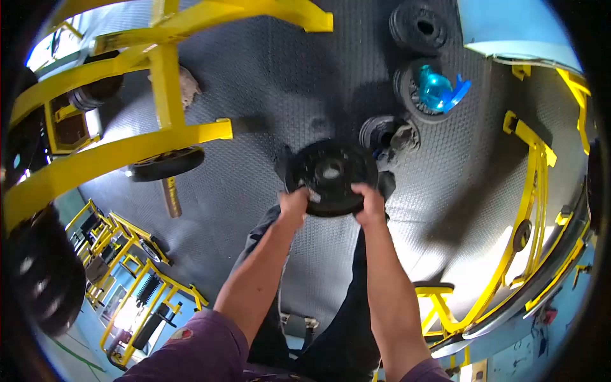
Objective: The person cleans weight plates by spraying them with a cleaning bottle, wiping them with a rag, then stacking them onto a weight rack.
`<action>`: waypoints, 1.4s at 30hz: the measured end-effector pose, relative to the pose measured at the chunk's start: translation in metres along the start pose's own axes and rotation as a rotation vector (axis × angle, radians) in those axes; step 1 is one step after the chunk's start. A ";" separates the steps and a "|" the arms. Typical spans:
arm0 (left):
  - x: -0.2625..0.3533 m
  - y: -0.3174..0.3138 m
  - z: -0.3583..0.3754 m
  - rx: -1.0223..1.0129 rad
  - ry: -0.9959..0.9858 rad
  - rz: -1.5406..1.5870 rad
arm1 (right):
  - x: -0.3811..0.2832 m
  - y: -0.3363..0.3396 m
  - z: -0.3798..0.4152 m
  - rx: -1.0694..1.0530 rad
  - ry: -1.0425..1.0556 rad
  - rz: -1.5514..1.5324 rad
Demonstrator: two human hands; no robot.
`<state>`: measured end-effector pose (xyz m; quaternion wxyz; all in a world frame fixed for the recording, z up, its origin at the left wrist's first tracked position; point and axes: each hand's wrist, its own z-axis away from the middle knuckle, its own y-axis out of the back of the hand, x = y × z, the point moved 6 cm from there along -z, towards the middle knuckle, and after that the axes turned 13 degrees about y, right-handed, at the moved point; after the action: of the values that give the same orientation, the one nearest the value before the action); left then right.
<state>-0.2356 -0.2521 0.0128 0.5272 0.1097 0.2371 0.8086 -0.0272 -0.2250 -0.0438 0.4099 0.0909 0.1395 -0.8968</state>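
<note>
Both my hands grip a round black weight plate (334, 160) with a hole at its centre, held out in front of my legs above the floor. My left hand (295, 205) is closed on its near left edge, thumb on top. On the near right edge my right hand (370, 202) is closed the same way; the fingers under the plate are hidden. Just beyond the plate, to the right, another dark plate (372, 132) lies on the floor with a grey cloth-like bundle (404, 138) on it.
Farther right, stacked plates (414, 25) lie on the black rubber floor (280, 83). A blue bottle (436, 89) rests on one pile. A yellow rack frame (167, 89) holding plates stands at left. Yellow gym equipment (531, 184) lines the right wall.
</note>
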 end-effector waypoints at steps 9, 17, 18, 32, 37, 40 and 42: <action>-0.152 0.058 0.116 -0.032 0.234 0.068 | -0.037 0.071 0.183 0.163 -0.052 0.253; -0.209 0.114 0.264 -0.088 0.275 0.099 | -0.094 0.072 0.326 0.029 0.008 0.451; -0.216 0.117 0.269 -0.117 0.269 0.148 | -0.107 0.047 0.356 0.020 0.033 0.487; -0.231 0.104 0.279 -1.386 0.387 1.382 | -0.038 -0.148 0.518 -0.616 0.962 1.680; -0.186 0.182 0.205 -1.285 0.280 1.591 | 0.047 -0.199 0.556 -0.856 1.161 1.990; -0.143 0.244 0.134 -1.250 0.036 1.567 | 0.109 -0.240 0.558 -0.903 1.105 2.125; -0.138 0.258 0.082 -1.252 0.097 1.568 | 0.149 -0.261 0.541 -1.000 1.125 2.225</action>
<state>-0.3490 -0.4410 0.2220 -0.2019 -0.0952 -0.3489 0.9102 -0.3485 -0.3434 0.4717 0.7922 0.3503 0.4507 0.2160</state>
